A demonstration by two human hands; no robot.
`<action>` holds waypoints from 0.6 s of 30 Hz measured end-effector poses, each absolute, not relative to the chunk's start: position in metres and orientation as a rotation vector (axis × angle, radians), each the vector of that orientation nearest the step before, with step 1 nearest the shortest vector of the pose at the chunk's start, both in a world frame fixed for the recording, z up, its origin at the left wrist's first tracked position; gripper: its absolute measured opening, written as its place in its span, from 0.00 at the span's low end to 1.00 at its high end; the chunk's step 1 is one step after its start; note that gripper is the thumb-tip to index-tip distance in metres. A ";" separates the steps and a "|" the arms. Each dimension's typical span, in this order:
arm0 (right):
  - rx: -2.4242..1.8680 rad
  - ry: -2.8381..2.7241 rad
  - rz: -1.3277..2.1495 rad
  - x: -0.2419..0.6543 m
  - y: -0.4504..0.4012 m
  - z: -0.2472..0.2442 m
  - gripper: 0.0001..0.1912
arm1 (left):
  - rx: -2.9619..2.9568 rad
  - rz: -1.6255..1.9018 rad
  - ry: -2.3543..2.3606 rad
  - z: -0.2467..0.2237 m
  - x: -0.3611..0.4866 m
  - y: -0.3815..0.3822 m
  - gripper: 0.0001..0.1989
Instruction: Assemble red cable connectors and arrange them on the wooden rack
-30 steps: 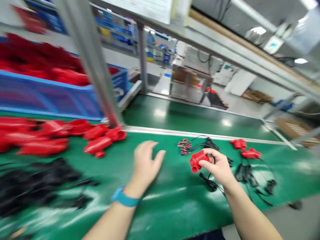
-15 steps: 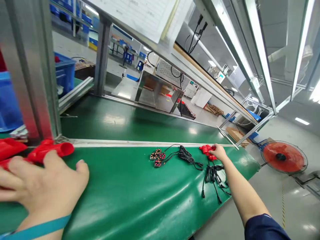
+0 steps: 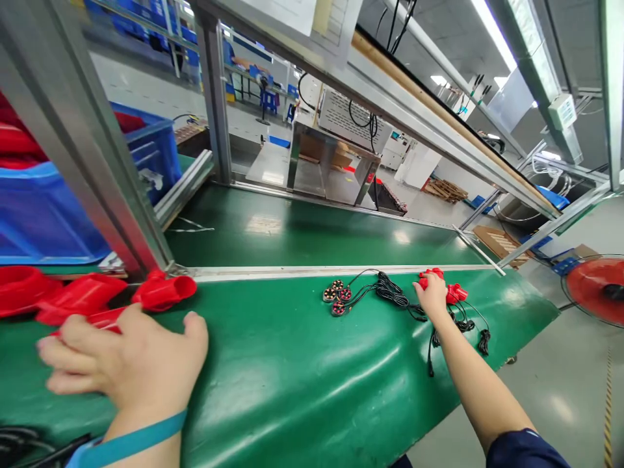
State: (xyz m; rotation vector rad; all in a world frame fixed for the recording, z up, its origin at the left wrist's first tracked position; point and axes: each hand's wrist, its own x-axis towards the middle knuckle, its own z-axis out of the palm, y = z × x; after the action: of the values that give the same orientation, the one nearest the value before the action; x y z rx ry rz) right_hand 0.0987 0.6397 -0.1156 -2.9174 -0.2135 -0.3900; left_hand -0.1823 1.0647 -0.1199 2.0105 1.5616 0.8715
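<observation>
My left hand (image 3: 139,354), with a teal band at the wrist, reaches over the green mat with thumb and fingers apart. It is closest to several glossy red plastic pipe-like fittings (image 3: 168,290), partly covering one. Far down the bench, my right hand (image 3: 433,298) has its fingers closed around a red fitting (image 3: 431,273). Another red fitting (image 3: 457,294) lies just to its right. Black cables (image 3: 461,323) spread below and beside that hand. To its left are a coiled black cable (image 3: 391,291) and a cluster of small round parts with coloured dots (image 3: 337,297).
A metal post (image 3: 97,130) rises at the left, in front of blue bins (image 3: 53,214) holding red parts. A white strip (image 3: 292,270) divides the green bench surface (image 3: 273,364). Black cable (image 3: 29,445) shows at the bottom left. A red fan (image 3: 597,289) stands beyond the right end.
The view has shifted left, showing more of the bins and red fittings. My right hand has moved left among the red fittings, which now lie farther apart. My left hand stays beside the near fittings.
</observation>
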 end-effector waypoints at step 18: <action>-2.231 -1.231 0.036 -0.044 0.763 -0.153 0.11 | 2.471 0.420 1.383 -0.127 -0.193 1.059 0.25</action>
State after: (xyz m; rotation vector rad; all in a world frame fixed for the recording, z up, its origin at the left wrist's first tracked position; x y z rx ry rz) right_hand -0.0436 0.7626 -0.1526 -2.2309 -1.2305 0.0361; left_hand -0.1932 1.0590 -0.1270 2.4707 1.3827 0.4200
